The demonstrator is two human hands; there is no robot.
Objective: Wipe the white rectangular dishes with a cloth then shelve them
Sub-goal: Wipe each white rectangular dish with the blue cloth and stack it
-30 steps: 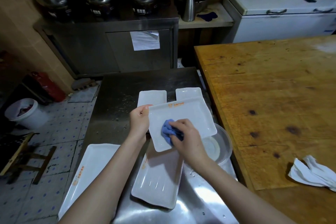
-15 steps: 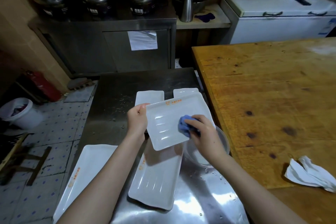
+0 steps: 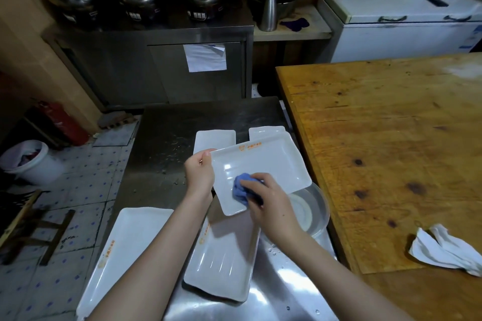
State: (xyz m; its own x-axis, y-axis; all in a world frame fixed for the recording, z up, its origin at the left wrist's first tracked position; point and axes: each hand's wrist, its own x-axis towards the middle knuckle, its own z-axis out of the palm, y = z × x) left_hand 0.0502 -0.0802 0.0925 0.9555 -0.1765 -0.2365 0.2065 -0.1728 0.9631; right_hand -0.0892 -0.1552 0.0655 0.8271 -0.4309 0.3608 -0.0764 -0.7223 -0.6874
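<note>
Now gripping dish (image 3: 268,161) edge with left hand (image 3: 199,173), clutching cloth (image 3: 240,187) against it with right hand (image 3: 271,203). Underneath, more dishes (image 3: 224,263), bowl (image 3: 314,212) half hidden; rag (image 3: 443,253) on wood table (image 3: 391,138).

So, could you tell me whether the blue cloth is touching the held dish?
Touching: the head view shows the right hand pressing the blue cloth into the held dish.

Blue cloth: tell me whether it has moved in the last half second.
Yes. The blue cloth, gripped by the right hand, has swept left across the held dish, away from the wooden table edge, toward the left hand.
</note>
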